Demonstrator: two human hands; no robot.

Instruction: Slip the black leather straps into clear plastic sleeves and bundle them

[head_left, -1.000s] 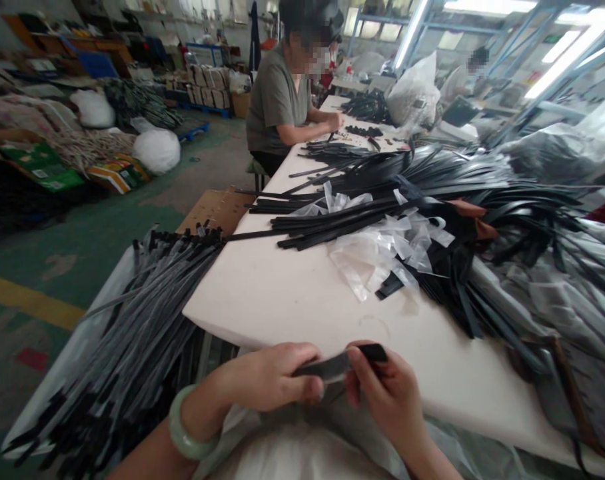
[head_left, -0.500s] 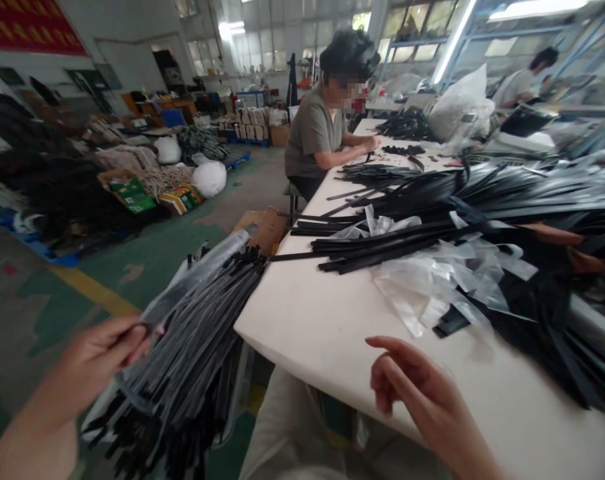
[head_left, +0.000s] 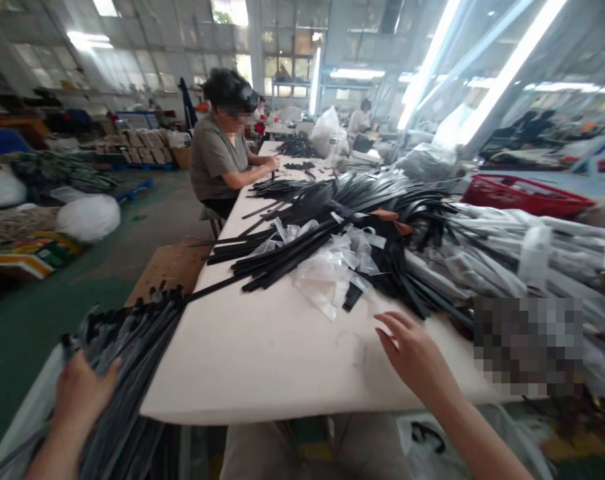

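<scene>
My left hand rests at the heap of plastic-sleeved black strips beside the table's left edge. Its thumb stands apart from the fingers, and the fingertips are partly hidden among the strips. Over the white tabletop hovers my right hand, fingers stretched out and nothing in them. Just beyond it lie crumpled clear plastic sleeves. Bundles of flat black strips spread across the table behind these.
A co-worker sits at the table's far left side, hands on the work. White-wrapped bundles and a red basket are on the right. Cardboard lies by the left edge, and a clear bag hangs below the table.
My view has swung right. My left hand has let go of the sleeved strip it held and is now down at the heap. The fingers of my right hand have straightened over the table.
</scene>
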